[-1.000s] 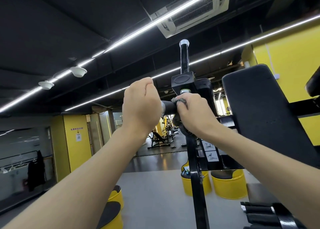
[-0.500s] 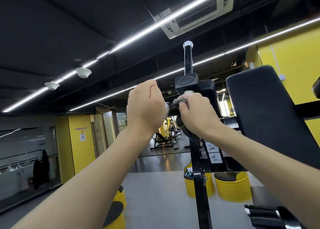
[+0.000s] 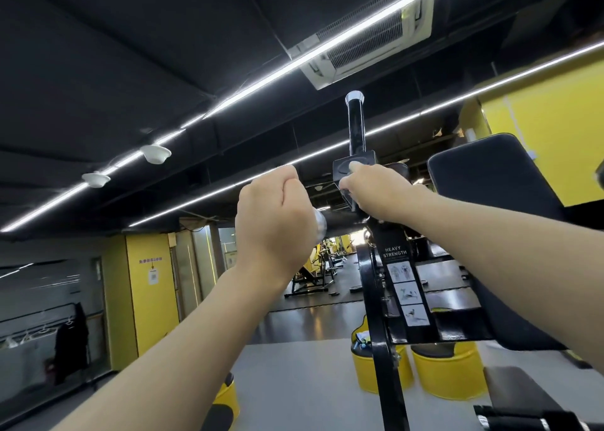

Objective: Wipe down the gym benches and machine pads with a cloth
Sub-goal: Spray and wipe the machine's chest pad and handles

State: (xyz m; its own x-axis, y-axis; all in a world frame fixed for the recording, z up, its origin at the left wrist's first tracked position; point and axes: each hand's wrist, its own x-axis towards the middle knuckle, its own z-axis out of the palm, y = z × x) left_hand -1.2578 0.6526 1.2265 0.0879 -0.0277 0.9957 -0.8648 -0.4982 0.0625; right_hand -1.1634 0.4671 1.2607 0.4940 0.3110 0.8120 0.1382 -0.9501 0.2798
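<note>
The left hand clamps the chrome-capped black handle left of the black steel upright post. The right hand covers the post's square block, its grip unclear. The black rectangular vinyl pad stands right of the post, edges untouched. The cloth is hidden.

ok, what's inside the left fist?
The left hand grips the machine's horizontal handle: only its chrome end shows beside the knuckles. The hand covers the rest of the grip, so nothing else inside the fist can be seen.
</note>
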